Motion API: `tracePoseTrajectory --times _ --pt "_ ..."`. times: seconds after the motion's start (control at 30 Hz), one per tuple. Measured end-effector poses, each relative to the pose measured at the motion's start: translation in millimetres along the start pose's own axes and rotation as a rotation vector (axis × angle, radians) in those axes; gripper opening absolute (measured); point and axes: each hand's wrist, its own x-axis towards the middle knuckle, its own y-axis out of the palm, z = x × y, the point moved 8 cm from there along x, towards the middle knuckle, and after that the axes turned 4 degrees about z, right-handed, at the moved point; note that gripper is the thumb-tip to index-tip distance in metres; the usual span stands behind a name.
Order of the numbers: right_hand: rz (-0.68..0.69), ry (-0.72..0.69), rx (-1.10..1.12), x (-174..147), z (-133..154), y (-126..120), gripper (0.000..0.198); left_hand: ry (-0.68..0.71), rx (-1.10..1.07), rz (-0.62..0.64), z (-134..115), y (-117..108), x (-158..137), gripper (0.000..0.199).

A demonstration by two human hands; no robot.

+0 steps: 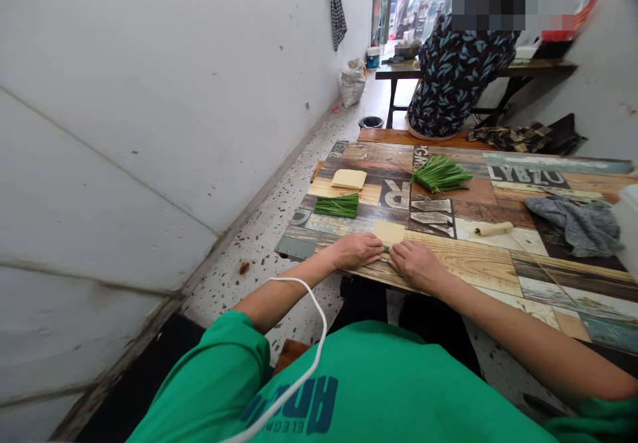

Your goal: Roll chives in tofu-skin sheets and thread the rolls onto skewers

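A thin pale-yellow square sheet, which looks like tofu skin (389,232), lies flat near the table's front edge. Its near edge is curled around a little green chive bunch (386,249). My left hand (357,250) has its fingers closed on the left end of that edge. At the right end, my right hand (416,265) pinches the same edge, and the fingers hide most of the fold. Cut chives (336,205) lie in a neat row to the left, with a stack of square sheets (349,178) beyond them. A finished roll (493,229) rests to the right.
A larger chive pile (441,175) lies farther back beside thin skewers (403,165). A grey cloth (573,224) is bunched at the right of the patterned table (463,264). Beyond, a person (461,78) sits at another table. A white cable (319,343) crosses my left arm.
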Motion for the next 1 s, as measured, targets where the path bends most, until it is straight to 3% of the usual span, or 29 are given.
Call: tracePoseTrajectory --times 0.27,0.4,0.5,0.6,0.83,1.0 --pt "-0.076 0.260 0.331 -5 -20 4 0.031 -0.138 -0.199 -0.201 15 -2 -2 0.021" --pt "-0.148 0.429 0.647 -10 -43 16 0.022 -0.281 -0.247 -0.248 25 -2 -9 0.022" --pt "-0.127 0.473 0.789 -10 -51 24 0.016 -0.351 -0.219 -0.254 25 -5 -12 0.030" --pt "-0.102 0.476 0.845 -7 -55 26 0.017 -0.273 -0.118 -0.214 15 -6 -6 0.042" --pt "-0.011 0.544 0.923 -4 -64 34 0.020 -0.055 0.053 -0.149 9 3 5 0.028" --pt "-0.001 0.579 0.961 -3 -67 37 0.023 -0.038 0.043 -0.177 6 1 2 0.028"
